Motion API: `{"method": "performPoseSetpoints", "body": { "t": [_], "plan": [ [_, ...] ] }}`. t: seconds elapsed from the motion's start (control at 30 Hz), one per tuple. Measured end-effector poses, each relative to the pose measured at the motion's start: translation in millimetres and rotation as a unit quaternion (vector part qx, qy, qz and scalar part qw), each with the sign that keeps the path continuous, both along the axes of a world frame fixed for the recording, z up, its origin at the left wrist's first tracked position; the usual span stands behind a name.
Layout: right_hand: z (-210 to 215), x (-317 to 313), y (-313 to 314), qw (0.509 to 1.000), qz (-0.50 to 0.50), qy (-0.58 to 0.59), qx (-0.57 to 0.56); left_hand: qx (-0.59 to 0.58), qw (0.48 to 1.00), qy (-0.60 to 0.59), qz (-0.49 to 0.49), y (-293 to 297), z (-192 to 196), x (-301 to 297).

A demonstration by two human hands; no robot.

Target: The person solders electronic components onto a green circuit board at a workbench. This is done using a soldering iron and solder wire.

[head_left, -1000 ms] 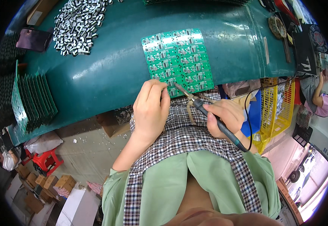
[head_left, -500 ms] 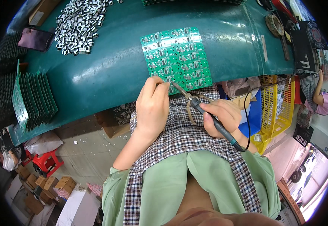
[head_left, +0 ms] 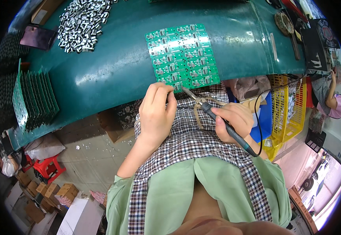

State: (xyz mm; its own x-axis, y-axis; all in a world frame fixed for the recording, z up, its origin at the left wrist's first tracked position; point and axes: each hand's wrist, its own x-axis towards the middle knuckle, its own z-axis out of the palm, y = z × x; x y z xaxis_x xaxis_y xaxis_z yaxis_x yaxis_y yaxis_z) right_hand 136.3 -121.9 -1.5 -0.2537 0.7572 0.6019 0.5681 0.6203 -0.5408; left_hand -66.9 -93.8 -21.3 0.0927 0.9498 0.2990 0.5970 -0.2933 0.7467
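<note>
A panel of green circuit boards (head_left: 184, 58) lies on the bench, its near edge at the bench's front edge. My right hand (head_left: 235, 122) grips a soldering iron (head_left: 225, 123) with a dark handle. The iron's metal tip points up and left and meets the panel's near edge, or hovers just over it; I cannot tell which. At the panel's near left corner is my left hand (head_left: 156, 111), with thumb and fingers closed in a pinch close to the iron's tip. What those fingers hold, if anything, is hidden.
Many small metal-cased parts (head_left: 82, 25) are heaped at the far left, beside a phone (head_left: 38, 37). Upright circuit boards (head_left: 37, 100) stand in a row at the left. On the right are a round holder (head_left: 284, 24), a yellow basket (head_left: 282, 113) and the iron's black cord (head_left: 259, 129).
My left hand has drawn slightly toward me and to the left. The iron's tip has shifted a little nearer the panel's near edge. The whole view has tilted slightly.
</note>
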Motion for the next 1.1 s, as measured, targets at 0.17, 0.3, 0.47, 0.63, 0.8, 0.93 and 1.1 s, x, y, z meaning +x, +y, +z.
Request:
{"method": "performPoseSetpoints", "body": {
  "t": [0.17, 0.3, 0.47, 0.63, 0.8, 0.93, 1.1],
  "plan": [
    [-1.1, -3.9, 1.9, 1.0, 0.004, 0.006, -0.011, 0.022, 1.0, 0.015, -0.002, 0.0, -3.6, 1.8],
    [-0.6, -4.2, 1.1, 1.0, 0.002, -0.002, -0.006, 0.037, 0.999, 0.021, -0.011, 0.1, -4.8, 2.2],
    [0.6, -4.9, -2.2, 1.0, 0.006, -0.001, -0.008, 0.019, 0.999, 0.018, -0.024, -1.5, -2.9, 4.1],
    [2.3, -4.1, -6.6, 1.0, 0.01, -0.008, -0.002, 0.016, 0.999, 0.014, -0.028, -5.8, -2.5, 4.5],
    [6.6, 15.8, -14.4, 0.998, -0.049, 0.024, 0.038, 0.032, 0.999, 0.035, 0.027, -11.5, -3.1, -8.7],
    [-7.9, 30.9, -12.3, 0.977, -0.106, 0.126, -0.139, -0.141, 0.985, 0.05, 0.091, -3.3, 5.4, -14.7],
    [-33.3, 14.2, 40.0, 0.973, -0.161, 0.113, -0.123, -0.141, 0.987, 0.037, 0.071, 5.9, 3.9, -16.5]
  ]
}}
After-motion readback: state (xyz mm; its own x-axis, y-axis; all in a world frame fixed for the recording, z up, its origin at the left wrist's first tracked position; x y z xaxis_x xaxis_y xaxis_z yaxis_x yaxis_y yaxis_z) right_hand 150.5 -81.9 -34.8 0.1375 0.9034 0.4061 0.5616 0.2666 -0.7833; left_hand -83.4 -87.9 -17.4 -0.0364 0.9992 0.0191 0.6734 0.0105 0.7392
